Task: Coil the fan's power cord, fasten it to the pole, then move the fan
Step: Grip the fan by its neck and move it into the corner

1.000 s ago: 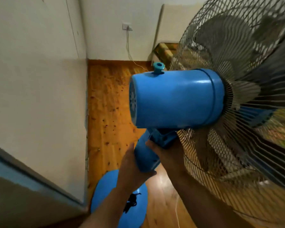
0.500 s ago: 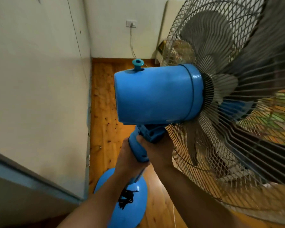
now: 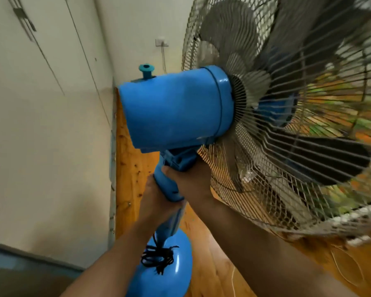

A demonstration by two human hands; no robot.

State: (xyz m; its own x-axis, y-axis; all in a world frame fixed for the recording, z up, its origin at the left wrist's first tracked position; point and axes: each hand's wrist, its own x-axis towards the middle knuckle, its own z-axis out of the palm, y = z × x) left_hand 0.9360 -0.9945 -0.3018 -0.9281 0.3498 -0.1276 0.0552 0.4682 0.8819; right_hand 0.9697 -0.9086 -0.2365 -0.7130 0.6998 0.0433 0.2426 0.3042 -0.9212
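A blue pedestal fan fills the view, its motor housing (image 3: 174, 112) in the middle and its wire grille (image 3: 298, 125) with grey blades to the right. My left hand (image 3: 154, 200) grips the blue neck (image 3: 169, 185) from the left, just under the housing. My right hand (image 3: 191, 181) grips the same neck from the right, against the grille. Below my hands the pole (image 3: 169, 224) runs down to the round blue base (image 3: 165, 273). A coiled black power cord (image 3: 157, 257) hangs bundled on the lower pole, above the base.
A cream wall (image 3: 51, 146) stands close on the left, its foot meeting the wooden floor (image 3: 129, 172). On the far wall is a socket (image 3: 161, 42) with a thin white wire hanging from it. Another thin white wire (image 3: 347, 273) lies on the floor at lower right.
The fan has swung closer to the left wall and nearer to me. Both hands keep their grip on the neck. The cord bundle and base now show more fully.
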